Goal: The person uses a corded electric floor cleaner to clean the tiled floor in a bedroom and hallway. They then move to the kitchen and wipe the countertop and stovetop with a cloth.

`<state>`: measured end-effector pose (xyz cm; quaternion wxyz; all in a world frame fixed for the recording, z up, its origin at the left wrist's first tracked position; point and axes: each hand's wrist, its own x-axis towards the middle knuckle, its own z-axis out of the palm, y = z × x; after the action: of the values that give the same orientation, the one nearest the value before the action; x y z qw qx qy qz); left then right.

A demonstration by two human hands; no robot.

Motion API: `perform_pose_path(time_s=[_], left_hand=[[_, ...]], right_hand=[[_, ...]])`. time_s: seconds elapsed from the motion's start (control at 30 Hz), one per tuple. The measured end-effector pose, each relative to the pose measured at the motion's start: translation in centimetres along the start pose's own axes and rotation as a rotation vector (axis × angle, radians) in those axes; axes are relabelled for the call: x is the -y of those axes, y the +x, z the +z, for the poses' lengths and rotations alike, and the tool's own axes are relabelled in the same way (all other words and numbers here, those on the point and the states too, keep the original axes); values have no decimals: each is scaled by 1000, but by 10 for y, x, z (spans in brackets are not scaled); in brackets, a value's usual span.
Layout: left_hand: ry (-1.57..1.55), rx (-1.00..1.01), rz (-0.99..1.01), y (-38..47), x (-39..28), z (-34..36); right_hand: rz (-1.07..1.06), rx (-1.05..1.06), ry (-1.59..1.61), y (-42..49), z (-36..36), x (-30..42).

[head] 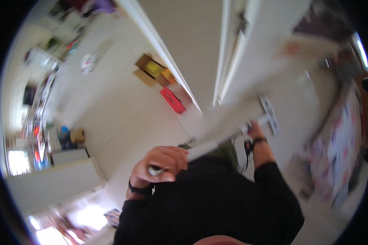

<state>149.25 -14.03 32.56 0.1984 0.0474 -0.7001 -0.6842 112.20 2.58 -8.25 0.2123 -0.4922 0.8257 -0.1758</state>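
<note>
A long white-handled floor tool with a flat crosswise head, mop-like, slants across the front of my body. My left hand is wrapped around its upper handle, and the handle's round end pokes out of the fist. Lower down, near the head, my right hand grips the shaft. Blur hides the exact kind of head and how the right fingers sit. Whether the head touches the floor, I cannot tell. Black bands circle both wrists.
Ahead, a red box and an open cardboard box stand against a white-edged wall. A white door frame rises beside it. Right lies a bed with a patterned cover; left stands a white cabinet. A whitish bundle lies farther off.
</note>
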Motion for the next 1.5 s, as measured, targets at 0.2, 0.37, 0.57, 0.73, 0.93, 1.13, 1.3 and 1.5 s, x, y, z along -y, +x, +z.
perform_pose_path(time_s=[0.2,0.37,0.57,0.73,0.93,1.13,1.3,1.5], left_hand=[[50,-3,186,-117,-21,-81],[98,-270,210,-211,-72,-150],[-11,-302,291,-260,-141,-215],[-225,-329,408,-226,-140,-221],[-378,-404,416,-155,-113,-179],[-245,-644,192,-66,-31,-105],[-259,-247,92,32,47,-35],[-7,87,-85,99,107,52]], right_hand=[[-159,-105,234,-28,73,124],[1129,172,1686,-22,150,259],[954,722,1516,-49,177,362],[1092,551,1690,-42,154,395],[1046,234,1753,-12,133,330],[1077,-76,1724,22,72,166],[1053,-367,1667,37,23,15],[920,-663,1669,1,-35,-99]])
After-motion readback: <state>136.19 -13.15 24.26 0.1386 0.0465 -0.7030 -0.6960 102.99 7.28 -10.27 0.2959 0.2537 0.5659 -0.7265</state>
